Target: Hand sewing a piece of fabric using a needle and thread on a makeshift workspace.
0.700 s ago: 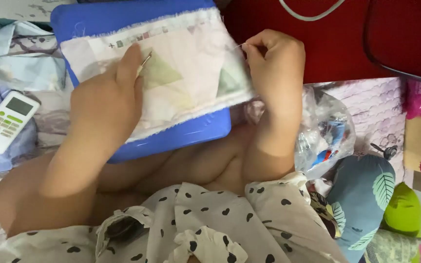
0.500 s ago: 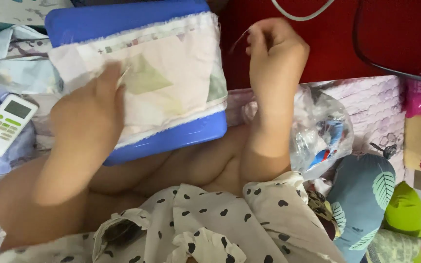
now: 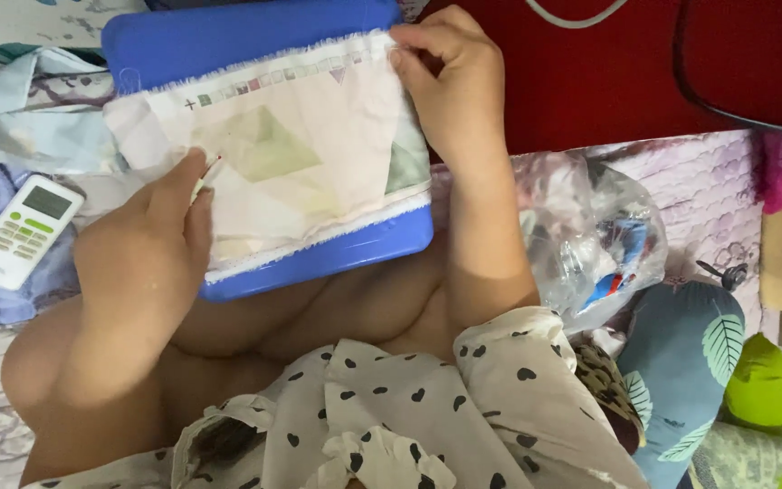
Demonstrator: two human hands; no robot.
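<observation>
Head view: both hands on a pale printed cloth spread over a blue board in the person's lap.

Right hand (image 3: 450, 86) pinches the top right corner of the cloth (image 3: 291, 163), fingers closed on its frayed edge. Left hand (image 3: 151, 249) rests on the cloth's left side, thumb and forefinger pressed together near a tiny red-tipped thing, too small to tell what it is. Cloth lies flat on the blue board (image 3: 228, 41), covers most of it, faint green triangle shapes, small colour squares along the top strip. Board sits tilted on the lap above the polka-dot garment (image 3: 409, 407). White remote (image 3: 20, 231) left of the board on blue fabric. Clear plastic bag (image 3: 604, 244) just right of the right forearm, leaf-print cushion (image 3: 690, 362) below it.
</observation>
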